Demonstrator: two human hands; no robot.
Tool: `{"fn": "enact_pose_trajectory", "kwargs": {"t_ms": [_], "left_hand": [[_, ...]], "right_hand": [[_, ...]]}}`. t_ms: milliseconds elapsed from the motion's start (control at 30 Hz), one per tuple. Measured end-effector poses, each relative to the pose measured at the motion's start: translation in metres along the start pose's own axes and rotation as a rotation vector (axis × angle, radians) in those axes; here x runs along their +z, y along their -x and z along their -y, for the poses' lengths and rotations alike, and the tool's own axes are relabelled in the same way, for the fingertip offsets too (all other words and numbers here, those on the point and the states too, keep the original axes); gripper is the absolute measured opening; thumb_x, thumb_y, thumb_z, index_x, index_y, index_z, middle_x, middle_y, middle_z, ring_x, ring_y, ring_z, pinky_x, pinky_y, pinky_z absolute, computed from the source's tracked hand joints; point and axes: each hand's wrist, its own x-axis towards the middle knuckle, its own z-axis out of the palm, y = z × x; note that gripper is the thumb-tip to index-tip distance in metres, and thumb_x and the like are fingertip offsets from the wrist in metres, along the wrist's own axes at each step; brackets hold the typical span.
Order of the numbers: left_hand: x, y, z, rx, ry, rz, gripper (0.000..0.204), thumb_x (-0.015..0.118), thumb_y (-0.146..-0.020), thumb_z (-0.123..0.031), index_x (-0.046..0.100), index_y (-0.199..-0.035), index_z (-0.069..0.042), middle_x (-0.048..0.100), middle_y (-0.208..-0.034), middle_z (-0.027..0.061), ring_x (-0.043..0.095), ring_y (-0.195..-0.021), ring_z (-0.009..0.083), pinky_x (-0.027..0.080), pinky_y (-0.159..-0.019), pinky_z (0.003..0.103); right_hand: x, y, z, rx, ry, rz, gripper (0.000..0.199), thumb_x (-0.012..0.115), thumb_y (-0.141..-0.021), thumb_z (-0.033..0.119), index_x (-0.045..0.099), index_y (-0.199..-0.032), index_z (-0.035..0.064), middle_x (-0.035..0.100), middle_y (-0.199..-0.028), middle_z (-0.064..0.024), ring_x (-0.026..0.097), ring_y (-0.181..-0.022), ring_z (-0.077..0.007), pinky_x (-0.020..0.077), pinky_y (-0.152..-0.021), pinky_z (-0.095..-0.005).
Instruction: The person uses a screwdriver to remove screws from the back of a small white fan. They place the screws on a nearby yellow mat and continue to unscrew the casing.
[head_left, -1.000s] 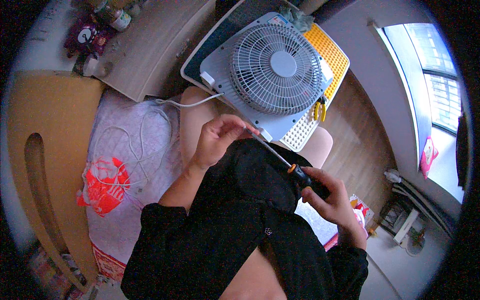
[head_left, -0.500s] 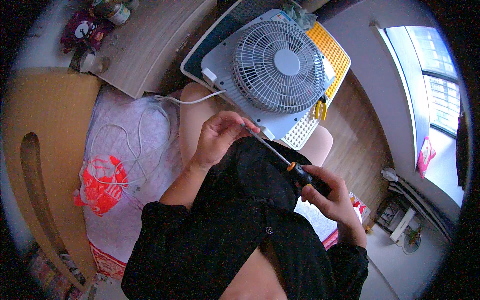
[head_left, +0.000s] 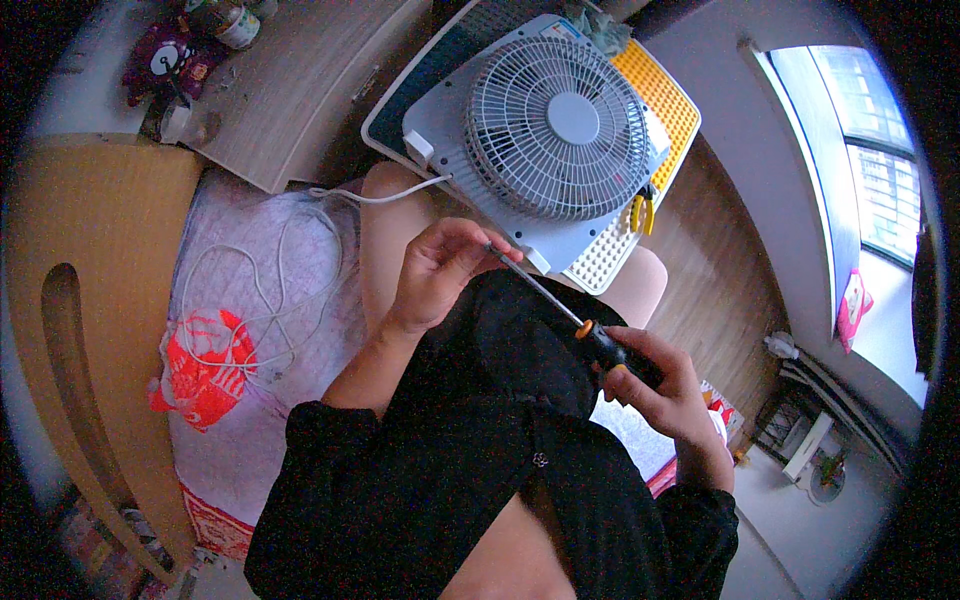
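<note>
My right hand (head_left: 660,390) is wrapped around the black and orange handle of a screwdriver (head_left: 545,292). Its metal shaft slants up and left across my lap. At the tip, the fingers of my left hand (head_left: 440,270) are pinched together around the end of the shaft; whether a small part is there too, I cannot make out. Just beyond both hands lies a grey box-shaped fan (head_left: 573,118), its round wire grille facing up. A white power cord (head_left: 405,199) leaves its left side.
Under the fan is a studded board (head_left: 676,112), yellow and white along its right side. Pliers with yellow handles (head_left: 642,214) rest at the fan's right edge. A red plastic bag (head_left: 210,375) and coiled cord lie on the bedding to the left. A wooden cabinet (head_left: 300,80) stands far left.
My hands and the screwdriver stay almost in place. The fan has shifted very slightly upward in view.
</note>
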Motion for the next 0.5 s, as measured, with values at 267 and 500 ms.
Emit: {"fn": "enact_pose_trajectory", "kwargs": {"t_ms": [267, 500], "left_hand": [[0.005, -0.001, -0.003, 0.036, -0.014, 0.016, 0.008, 0.048, -0.088, -0.007, 0.051, -0.094, -0.005, 0.059, -0.094, 0.0138, 0.059, -0.091, 0.0255, 0.048, -0.081, 0.037], [0.007, 0.001, 0.002, -0.001, 0.069, -0.153, 0.011, 0.044, -0.089, -0.008, 0.048, -0.099, -0.005, 0.057, -0.099, 0.0142, 0.058, -0.092, 0.0264, 0.048, -0.082, 0.038]], "right_hand": [[0.000, -0.002, 0.000, 0.101, -0.177, 0.020, 0.035, 0.057, -0.082, 0.015, 0.048, -0.112, -0.0004, 0.058, -0.080, -0.0046, 0.055, -0.070, -0.0102, 0.0449, -0.063, -0.0234], [0.013, -0.012, -0.005, -0.240, 0.272, 0.000, 0.047, 0.061, -0.075, 0.007, 0.042, -0.118, 0.0012, 0.053, -0.106, -0.0138, 0.051, -0.102, -0.0215, 0.0397, -0.088, -0.0313]]}}
